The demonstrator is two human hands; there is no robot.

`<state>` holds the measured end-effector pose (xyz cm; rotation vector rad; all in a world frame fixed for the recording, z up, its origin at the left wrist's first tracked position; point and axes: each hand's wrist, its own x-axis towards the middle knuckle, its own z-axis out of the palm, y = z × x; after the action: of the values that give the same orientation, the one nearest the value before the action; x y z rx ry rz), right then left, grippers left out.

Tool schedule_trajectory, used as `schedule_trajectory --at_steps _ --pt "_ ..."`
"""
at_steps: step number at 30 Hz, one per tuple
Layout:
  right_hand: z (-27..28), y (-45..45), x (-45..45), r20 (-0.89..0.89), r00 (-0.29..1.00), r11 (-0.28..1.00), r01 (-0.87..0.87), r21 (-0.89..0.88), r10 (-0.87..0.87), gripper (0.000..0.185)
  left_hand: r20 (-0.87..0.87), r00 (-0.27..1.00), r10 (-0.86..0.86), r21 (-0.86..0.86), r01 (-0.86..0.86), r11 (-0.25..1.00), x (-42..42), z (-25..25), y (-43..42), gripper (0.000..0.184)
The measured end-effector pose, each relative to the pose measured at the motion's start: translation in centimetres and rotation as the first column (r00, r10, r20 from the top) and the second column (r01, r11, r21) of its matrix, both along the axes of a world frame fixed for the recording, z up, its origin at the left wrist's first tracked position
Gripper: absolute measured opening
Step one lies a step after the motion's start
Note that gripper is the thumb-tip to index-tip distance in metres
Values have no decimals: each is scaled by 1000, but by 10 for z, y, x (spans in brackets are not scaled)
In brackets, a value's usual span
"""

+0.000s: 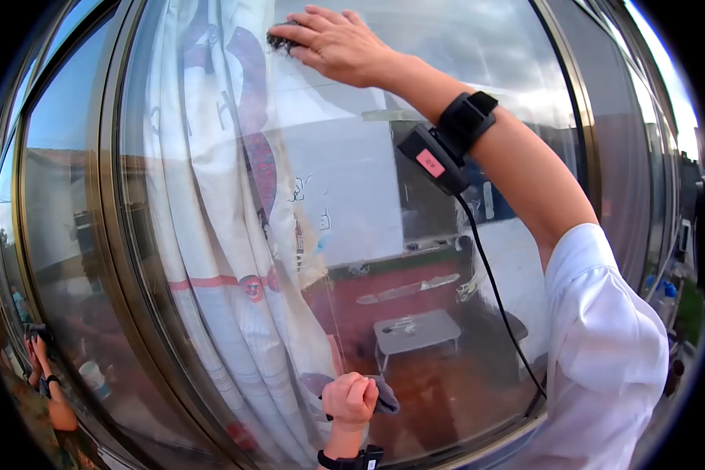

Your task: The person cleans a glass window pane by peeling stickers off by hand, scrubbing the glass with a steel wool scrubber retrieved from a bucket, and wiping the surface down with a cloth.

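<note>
I log: glass pane [470,35]; R hand [345,51] spread flat over dk scrubber [278,41]; L hand [350,401] fisted round gray cloth [387,398]. Thru pane: curtain [209,176], sm. table [427,329], reddish floor [439,399].

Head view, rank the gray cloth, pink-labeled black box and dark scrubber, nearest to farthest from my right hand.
1. Dark scrubber: under your right hand.
2. Pink-labeled black box: lower right, beside the wrist strap.
3. Gray cloth: far below, at your left hand.
</note>
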<state>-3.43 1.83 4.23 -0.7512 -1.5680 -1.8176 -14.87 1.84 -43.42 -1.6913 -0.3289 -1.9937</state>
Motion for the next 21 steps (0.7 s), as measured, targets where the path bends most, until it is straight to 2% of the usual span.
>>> schedule_trajectory --at_steps 2,5,7,8,9,10,11,12,13,15,16,18,20,21 --pt "-78 -12 -5 208 972 978 -66 -199 108 41 3 1000 -13 -5 13 1000 -2 -2 1 18" --pt "-186 -44 12 359 907 861 -8 -509 220 36 37 998 -43 -20 44 999 -7 -7 2 17" --pt "-214 -59 38 447 848 775 72 -628 283 34 45 997 -64 -21 65 998 -9 -15 3 16" --pt "-207 -64 51 463 839 760 96 -643 285 34 62 998 -16 -28 18 999 -11 -19 6 17" --pt "-189 -68 59 414 887 825 71 -560 205 34 80 996 37 -38 -34 999 -12 -21 7 18" --pt "-159 -73 69 318 947 912 88 -401 48 36 77 996 49 -36 -46 998 -11 -19 5 16" --pt "-121 -71 84 181 982 973 88 -214 -49 39 79 996 48 -36 -45 998 -11 -19 6 16" --pt "-81 -73 105 -3 993 987 120 -104 -121 43 76 995 66 -36 -63 997 -11 -20 7 16" --pt "-38 -70 133 -126 987 995 103 13 -101 43 72 994 86 -35 -84 996 -11 -19 8 15" --pt "14 -80 180 -365 929 998 -66 18 68 47 71 993 95 -17 -94 995 -11 -17 8 13" --pt "14 -76 190 -364 929 998 -67 22 70 47 84 991 107 -31 -105 994 -11 -18 8 13" --pt "10 -60 201 -252 968 975 62 212 -7 43 78 989 128 -40 -126 991 -12 -17 8 11" --pt "-51 -63 156 -24 999 998 -37 59 39 40 77 987 140 -35 -137 990 -10 -15 8 10" --pt "-83 -66 139 74 997 999 -20 -38 22 39 85 985 148 -28 -146 989 -10 -15 7 10"
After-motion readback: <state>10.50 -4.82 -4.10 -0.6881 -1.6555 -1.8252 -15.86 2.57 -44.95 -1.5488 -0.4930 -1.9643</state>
